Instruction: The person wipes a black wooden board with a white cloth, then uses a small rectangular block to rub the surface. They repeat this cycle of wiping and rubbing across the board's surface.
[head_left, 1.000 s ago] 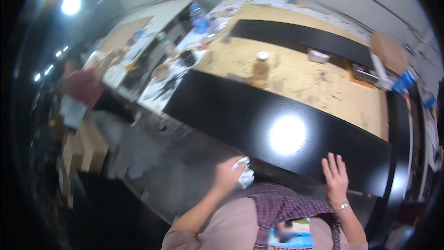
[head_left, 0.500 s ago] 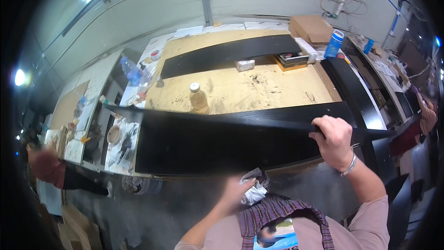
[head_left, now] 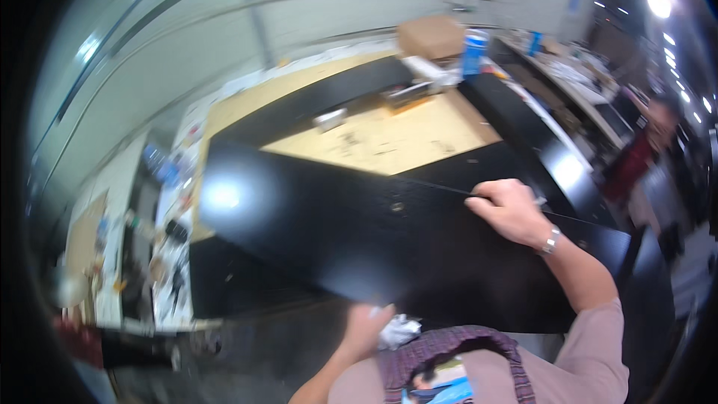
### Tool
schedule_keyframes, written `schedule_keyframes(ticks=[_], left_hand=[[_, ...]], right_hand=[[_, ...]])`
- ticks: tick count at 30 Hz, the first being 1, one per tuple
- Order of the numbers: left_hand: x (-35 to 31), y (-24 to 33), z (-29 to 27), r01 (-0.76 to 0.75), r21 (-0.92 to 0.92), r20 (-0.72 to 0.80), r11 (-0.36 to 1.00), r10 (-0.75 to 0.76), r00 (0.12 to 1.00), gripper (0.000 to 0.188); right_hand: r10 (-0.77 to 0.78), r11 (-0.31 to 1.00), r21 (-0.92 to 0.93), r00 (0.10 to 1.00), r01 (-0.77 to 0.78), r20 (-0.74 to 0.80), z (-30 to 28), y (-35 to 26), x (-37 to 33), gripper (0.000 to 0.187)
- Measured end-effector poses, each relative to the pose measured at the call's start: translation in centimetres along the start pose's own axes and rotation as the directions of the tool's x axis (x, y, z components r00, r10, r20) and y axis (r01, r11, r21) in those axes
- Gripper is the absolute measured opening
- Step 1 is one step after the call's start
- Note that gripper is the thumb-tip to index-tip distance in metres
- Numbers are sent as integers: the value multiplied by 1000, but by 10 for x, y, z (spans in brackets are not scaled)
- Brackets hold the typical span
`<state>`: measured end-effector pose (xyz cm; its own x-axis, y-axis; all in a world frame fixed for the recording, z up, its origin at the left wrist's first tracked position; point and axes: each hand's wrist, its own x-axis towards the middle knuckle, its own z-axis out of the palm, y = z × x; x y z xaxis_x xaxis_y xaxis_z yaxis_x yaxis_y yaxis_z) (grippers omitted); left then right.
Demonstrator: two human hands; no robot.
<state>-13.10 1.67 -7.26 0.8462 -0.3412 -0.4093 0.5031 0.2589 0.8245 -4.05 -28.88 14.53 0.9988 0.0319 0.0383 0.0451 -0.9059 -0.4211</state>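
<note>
A long black board (head_left: 351, 213) is held tilted over the workbench, its glossy face turned up toward me. My right hand (head_left: 510, 213) grips its far edge near the right end, fingers over the edge. Down at the near edge, my left hand (head_left: 364, 327) is closed round a crumpled white cloth (head_left: 400, 331); motion blurs it, and whether it also touches the board I cannot tell. Another black board (head_left: 224, 273) lies underneath on the bench. The held board hides the near part of the yellowish bench top (head_left: 389, 131).
A curved black board (head_left: 321, 97) lies at the back, beside a small white block (head_left: 330, 120). On the right are stacked black boards (head_left: 516, 127), a blue bottle (head_left: 473, 52) and a cardboard box (head_left: 431, 36). A person (head_left: 636, 150) stands at far right, another sleeve (head_left: 78, 340) at left.
The board has turned from steeply tilted to showing its broad face, its left end swinging farther away. It now covers the white-capped bottle. My view has also shifted to the right.
</note>
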Motion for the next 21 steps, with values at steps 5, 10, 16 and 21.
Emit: schedule_keyframes(ticks=[5, 10, 16, 21], left_hand=[[19, 48, 71, -47, 12, 64, 999, 46, 997, 18], [101, 62, 169, -39, 107, 171, 993, 20, 985, 19], [210, 51, 325, 48, 247, 219, 968, -104, 970, 15], [296, 35, 411, 133, 328, 259, 935, -225, 939, 20]], right_hand=[[118, 966, 231, 993, -113, -9, -11, 96, 0, 41], [282, 905, 369, 948, -211, -150, -37, 225, -2, 47], [481, 719, 630, 865, -295, -144, -51, 434, -2, 50], [644, 579, 708, 759, -404, -93, -67, 527, -4, 51]])
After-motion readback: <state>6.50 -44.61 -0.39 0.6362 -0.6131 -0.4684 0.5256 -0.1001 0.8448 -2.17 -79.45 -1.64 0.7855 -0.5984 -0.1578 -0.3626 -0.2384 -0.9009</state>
